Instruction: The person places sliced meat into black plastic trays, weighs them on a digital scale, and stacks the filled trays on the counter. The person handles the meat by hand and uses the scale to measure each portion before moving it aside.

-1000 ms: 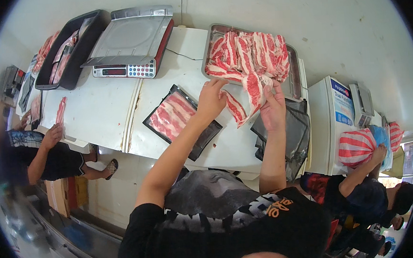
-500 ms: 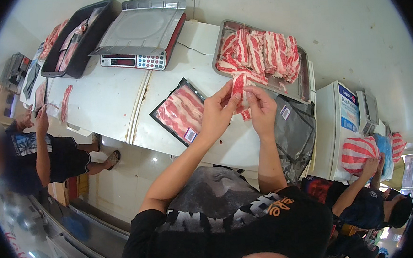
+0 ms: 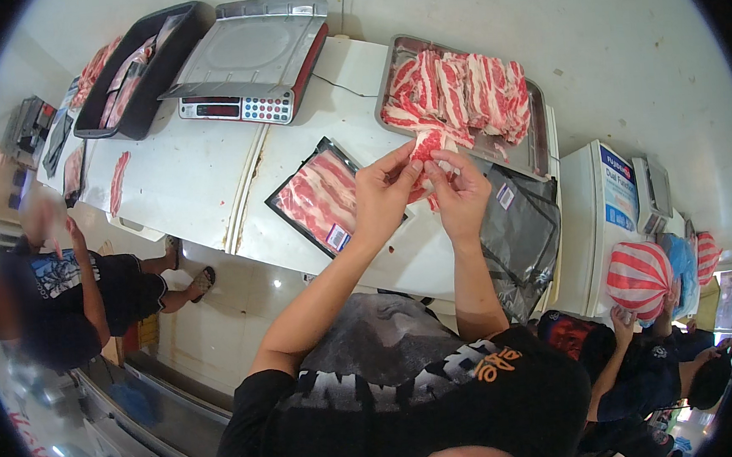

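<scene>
Between my two hands is a strip of red-and-white marbled meat (image 3: 430, 143), pinched just over the near edge of the metal tray (image 3: 539, 153). My left hand (image 3: 387, 189) grips its left side with thumb and fingers together. Opposite it, my right hand (image 3: 462, 186) pinches the other side, fingertips close to my left thumb. Several stacks of sliced fatty meat (image 3: 458, 90) lie in the tray. Left of my left hand rests a black-edged clear pack of meat slices (image 3: 317, 194) with a small label. Flat dark plastic bags (image 3: 515, 235) lie beside my right forearm.
A digital scale (image 3: 244, 59) with a metal platter stands at the back, beside a black tub (image 3: 138, 70) of packed meat. A loose meat strip (image 3: 120, 184) lies at left. One person (image 3: 64, 283) works at far left; another handles a striped red-and-white bag (image 3: 639, 279) at right.
My hands shift slightly and my right fingers curl closer over the meat strip. The person at left lowers their hands away from the table; the striped bag at right has turned.
</scene>
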### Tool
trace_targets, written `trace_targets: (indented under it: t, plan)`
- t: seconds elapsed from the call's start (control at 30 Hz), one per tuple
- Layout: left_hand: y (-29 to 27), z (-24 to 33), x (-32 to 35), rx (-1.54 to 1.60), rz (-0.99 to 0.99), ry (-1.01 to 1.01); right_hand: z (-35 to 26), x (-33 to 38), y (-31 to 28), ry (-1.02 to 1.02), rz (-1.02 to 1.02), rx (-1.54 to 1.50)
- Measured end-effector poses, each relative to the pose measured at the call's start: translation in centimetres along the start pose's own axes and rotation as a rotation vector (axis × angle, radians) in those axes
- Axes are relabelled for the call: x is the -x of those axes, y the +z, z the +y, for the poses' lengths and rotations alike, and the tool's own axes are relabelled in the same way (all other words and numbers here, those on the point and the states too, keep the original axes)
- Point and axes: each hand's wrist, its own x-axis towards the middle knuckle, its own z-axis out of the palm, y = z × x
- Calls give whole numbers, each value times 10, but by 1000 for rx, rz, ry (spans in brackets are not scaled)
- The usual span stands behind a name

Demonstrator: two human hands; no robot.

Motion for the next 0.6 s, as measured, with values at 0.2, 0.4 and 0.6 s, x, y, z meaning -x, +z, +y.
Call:
trace_targets:
  t: [0.2, 0.4, 0.6]
  plan:
    - [-2, 0, 0, -32, -57, 20, 3, 1, -5, -26, 3, -16]
    - [-2, 3, 6, -321, -12, 283, 6, 6, -5, 29, -49, -73]
    - [-5, 17, 19, -306, -26, 89, 3, 8, -2, 78, -140, -20]
